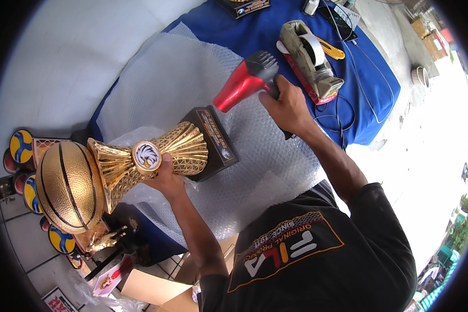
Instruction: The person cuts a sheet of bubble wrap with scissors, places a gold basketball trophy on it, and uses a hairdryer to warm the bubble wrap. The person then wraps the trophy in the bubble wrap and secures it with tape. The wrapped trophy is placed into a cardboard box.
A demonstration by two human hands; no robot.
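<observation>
My left hand (167,181) grips a gold trophy (184,143) round its stem, with the thumb beside a round eagle badge (147,155). The trophy lies tilted, its big gold basketball top (70,187) to the left and its black base (213,143) to the right. In my right hand (288,106) is a red and black hair dryer (240,83), held by the handle. Its red nozzle points down and left, just above the trophy's base and apart from it. Under both spreads a sheet of bubble wrap (265,171).
A tape dispenser (307,62) and a yellow cutter (332,49) sit on the blue tablecloth (372,93), with cables and a phone (340,23) nearby. Another black trophy base (244,6) stands at the far edge. Ball-decorated trophies (31,192) and an open carton (153,286) are at left.
</observation>
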